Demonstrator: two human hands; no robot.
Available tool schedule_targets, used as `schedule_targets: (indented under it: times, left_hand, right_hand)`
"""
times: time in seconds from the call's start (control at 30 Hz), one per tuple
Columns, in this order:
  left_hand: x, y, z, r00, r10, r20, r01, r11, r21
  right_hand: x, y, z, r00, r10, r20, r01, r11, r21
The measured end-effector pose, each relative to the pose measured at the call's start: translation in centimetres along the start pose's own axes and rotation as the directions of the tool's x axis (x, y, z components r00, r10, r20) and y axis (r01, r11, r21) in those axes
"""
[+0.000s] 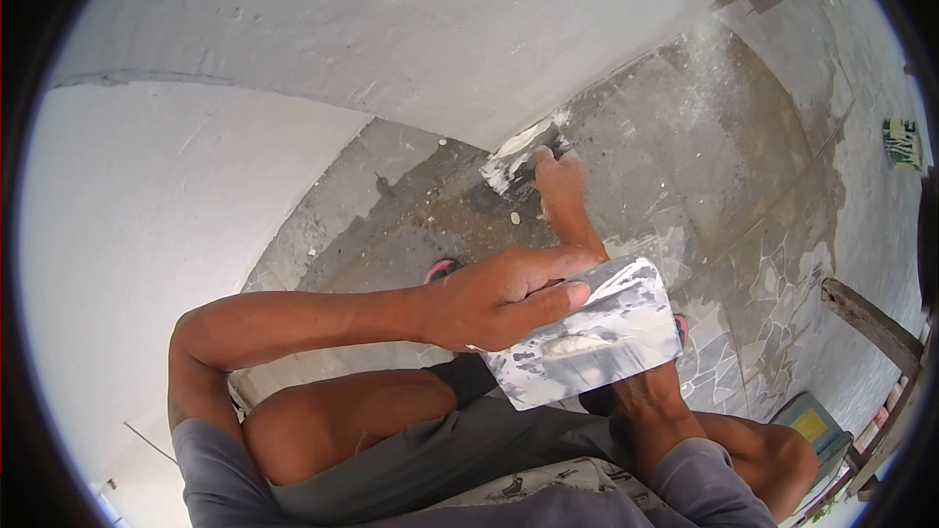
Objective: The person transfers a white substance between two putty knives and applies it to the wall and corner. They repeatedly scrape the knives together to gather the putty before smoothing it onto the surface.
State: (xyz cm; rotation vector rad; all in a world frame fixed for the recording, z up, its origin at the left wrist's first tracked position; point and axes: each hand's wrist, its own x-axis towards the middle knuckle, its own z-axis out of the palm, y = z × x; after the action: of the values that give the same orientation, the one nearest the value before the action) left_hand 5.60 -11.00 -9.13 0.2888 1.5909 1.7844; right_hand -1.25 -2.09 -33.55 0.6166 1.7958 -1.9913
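My left hand [499, 298] is closed on the edge of a flat rectangular putty plate [626, 357], its thumb lying on top. White putty is smeared over the plate, with a thicker dab near the middle; the underside is hidden. Farther forward, my right hand [561, 184] grips a wide putty knife [511, 176] whose dark blade carries white putty. The blade lies at the foot of the white wall [391, 29], by its lower corner. My right forearm passes beneath the plate.
Wet, stained stone paving [675, 166] has crumbs and white splashes. A paint-smeared can [901, 143] stands at the far right. Below it are a wooden beam [871, 325] and a grey-green container [810, 427] with a yellow patch. My bent knees frame the near side.
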Motion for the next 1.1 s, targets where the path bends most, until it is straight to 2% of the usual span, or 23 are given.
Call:
schedule_targets:
  times: [0.23, 0.33, 0.47, 0.53, 0.73, 1.1]
  left_hand:
    - [-0.2, 0.3, -0.1, 0.999, -0.037, 0.018, 0.037, 0.999, -0.004]
    - [-0.4, 0.2, 0.1, 1.0, -0.005, -0.005, 0.005, 1.0, 0.004]
    - [-0.7, 0.1, 0.2, 1.0, 0.001, -0.027, -0.002, 1.0, -0.026]
    - [-0.9, 0.3, 0.1, 0.999, -0.048, -0.005, 0.048, 0.999, -0.024]
    - [-1.3, -0.1, 0.1, 0.998, -0.062, 0.007, 0.063, 0.998, -0.018]
    - [-1.4, 1.1, -0.1, 0.991, -0.124, 0.046, 0.124, 0.992, 0.005]
  right_hand:
    - [-1.0, -2.3, 1.0, 0.997, 0.044, 0.065, -0.054, 0.987, 0.15]
    - [-0.6, -2.9, 1.0, 0.99, 0.109, 0.086, -0.116, 0.99, 0.075]
    - [-1.2, -4.1, 1.2, 0.991, 0.06, 0.122, -0.082, 0.978, 0.19]
    - [-1.6, -4.9, 1.4, 0.989, 0.067, 0.132, -0.095, 0.97, 0.224]
    - [-2.6, -6.9, 1.6, 0.985, 0.072, 0.157, -0.101, 0.977, 0.187]
    - [-3.7, -9.7, 1.4, 0.972, 0.023, 0.235, -0.084, 0.963, 0.254]
